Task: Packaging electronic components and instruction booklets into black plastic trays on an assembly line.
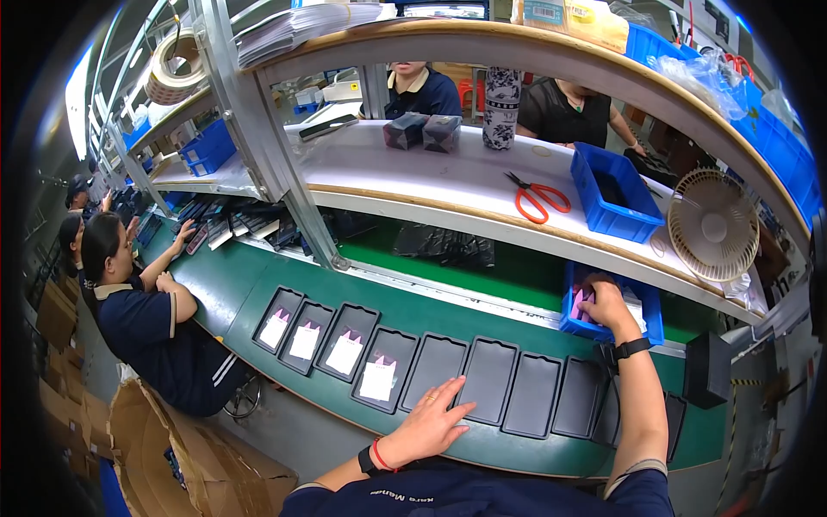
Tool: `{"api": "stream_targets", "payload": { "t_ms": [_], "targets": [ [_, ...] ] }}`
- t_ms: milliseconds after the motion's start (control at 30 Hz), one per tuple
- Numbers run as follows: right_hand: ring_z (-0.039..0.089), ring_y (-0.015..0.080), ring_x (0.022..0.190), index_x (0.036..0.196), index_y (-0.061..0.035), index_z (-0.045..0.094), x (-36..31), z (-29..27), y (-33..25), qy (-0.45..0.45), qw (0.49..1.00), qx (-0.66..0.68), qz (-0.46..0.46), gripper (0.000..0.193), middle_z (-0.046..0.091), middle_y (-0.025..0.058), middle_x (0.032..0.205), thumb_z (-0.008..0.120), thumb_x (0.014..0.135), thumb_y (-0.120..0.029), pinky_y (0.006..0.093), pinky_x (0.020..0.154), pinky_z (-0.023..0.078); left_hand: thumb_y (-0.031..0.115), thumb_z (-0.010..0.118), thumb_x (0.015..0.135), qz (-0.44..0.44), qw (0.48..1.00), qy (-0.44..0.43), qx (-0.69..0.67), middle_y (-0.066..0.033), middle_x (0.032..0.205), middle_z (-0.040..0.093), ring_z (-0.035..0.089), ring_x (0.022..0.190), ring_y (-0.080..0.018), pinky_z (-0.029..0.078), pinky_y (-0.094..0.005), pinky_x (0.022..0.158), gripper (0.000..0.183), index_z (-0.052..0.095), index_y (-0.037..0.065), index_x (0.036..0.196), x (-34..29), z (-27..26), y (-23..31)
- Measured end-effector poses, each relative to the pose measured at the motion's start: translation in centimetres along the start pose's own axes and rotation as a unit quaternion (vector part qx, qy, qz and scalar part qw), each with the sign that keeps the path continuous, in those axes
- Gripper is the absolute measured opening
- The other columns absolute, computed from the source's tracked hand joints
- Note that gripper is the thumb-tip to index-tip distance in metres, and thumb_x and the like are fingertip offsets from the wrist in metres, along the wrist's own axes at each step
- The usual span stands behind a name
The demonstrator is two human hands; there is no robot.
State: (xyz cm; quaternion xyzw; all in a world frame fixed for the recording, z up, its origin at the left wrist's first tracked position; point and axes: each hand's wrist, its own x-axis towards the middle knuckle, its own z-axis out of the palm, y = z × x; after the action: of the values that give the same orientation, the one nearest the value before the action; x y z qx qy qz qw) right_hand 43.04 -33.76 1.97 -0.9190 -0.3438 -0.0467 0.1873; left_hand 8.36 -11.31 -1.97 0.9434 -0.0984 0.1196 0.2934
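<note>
A row of shallow black trays (492,379) lies along the green bench in front of me. My left hand (428,420) is open, its fingers spread over the near edges of the middle trays, holding nothing. Reaching into a blue bin (652,323) under the shelf, my right hand (606,303) has its fingers curled on a purple card (581,305); the fingertips are partly hidden. White paper shows beside it in the bin. Several trays on the left, such as one tray (377,366), each hold a white slip (377,381) with a purple-pink piece at its top.
Above the bench runs a white shelf with red-handled scissors (539,198), a blue bin (613,194), a patterned bottle (501,110) and a fan (713,215). A black box (706,370) stands at the right end. A co-worker (142,310) sits at the left, near a cardboard box (185,448).
</note>
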Motion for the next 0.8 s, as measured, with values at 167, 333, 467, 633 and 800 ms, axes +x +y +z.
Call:
{"api": "stream_targets", "payload": {
  "t_ms": [167,333,467,633,800],
  "targets": [
    [0.059,0.0338,0.088,0.089,-0.0047,0.063,-0.9,-0.8,-2.0,0.021,0.999,-0.021,-0.020,0.030,0.063,0.0164,0.085,0.073,0.061,-0.011,0.0410,0.080,0.045,0.016,0.070,0.075,0.008,1.000,-0.006,-0.007,-0.0240,0.135,0.036,0.039,0.123,-0.0391,0.035,-0.0453,0.100,0.042,0.058,0.006,0.115,0.3,0.1,0.2],
    [0.060,0.0313,0.087,0.095,-0.0023,0.064,-1.4,-0.5,-1.6,0.044,0.998,0.029,-0.036,0.034,0.065,0.0153,0.087,0.072,0.062,-0.006,0.0383,0.076,0.048,0.017,0.069,0.076,0.007,1.000,-0.015,-0.005,-0.0231,0.136,0.035,0.041,0.122,-0.0384,0.035,-0.0460,0.099,0.042,0.058,0.007,0.115,0.2,0.3,0.5],
    [0.063,0.0251,0.076,0.095,0.0016,0.064,-1.5,0.1,0.1,0.019,0.988,0.149,0.034,0.034,0.065,0.0163,0.080,0.073,0.064,-0.005,0.0333,0.070,0.049,0.017,0.069,0.076,0.018,1.000,-0.022,-0.009,-0.0216,0.135,0.037,0.044,0.118,-0.0383,0.037,-0.0453,0.098,0.039,0.059,0.006,0.113,0.5,0.4,0.8],
    [0.062,0.0155,0.075,0.097,0.0011,0.062,-2.0,0.8,2.2,0.196,0.911,0.360,0.050,0.024,0.065,0.0099,0.085,0.068,0.074,-0.002,0.0291,0.064,0.049,0.014,0.066,0.080,-0.058,0.969,0.015,-0.240,-0.0170,0.123,0.053,0.055,0.110,-0.0295,0.044,-0.0379,0.091,0.029,0.063,0.004,0.107,1.0,-0.2,0.7],
    [0.059,0.0111,0.083,0.099,-0.0022,0.053,-5.3,1.7,-6.1,0.039,0.859,0.510,0.004,0.020,0.059,0.0040,0.091,0.064,0.082,-0.002,0.0258,0.072,0.049,0.016,0.054,0.092,-0.208,0.784,-0.005,-0.585,-0.0161,0.120,0.054,0.054,0.111,-0.0295,0.045,-0.0383,0.093,0.038,0.046,-0.002,0.125,4.5,1.4,0.3]
  ]
}}
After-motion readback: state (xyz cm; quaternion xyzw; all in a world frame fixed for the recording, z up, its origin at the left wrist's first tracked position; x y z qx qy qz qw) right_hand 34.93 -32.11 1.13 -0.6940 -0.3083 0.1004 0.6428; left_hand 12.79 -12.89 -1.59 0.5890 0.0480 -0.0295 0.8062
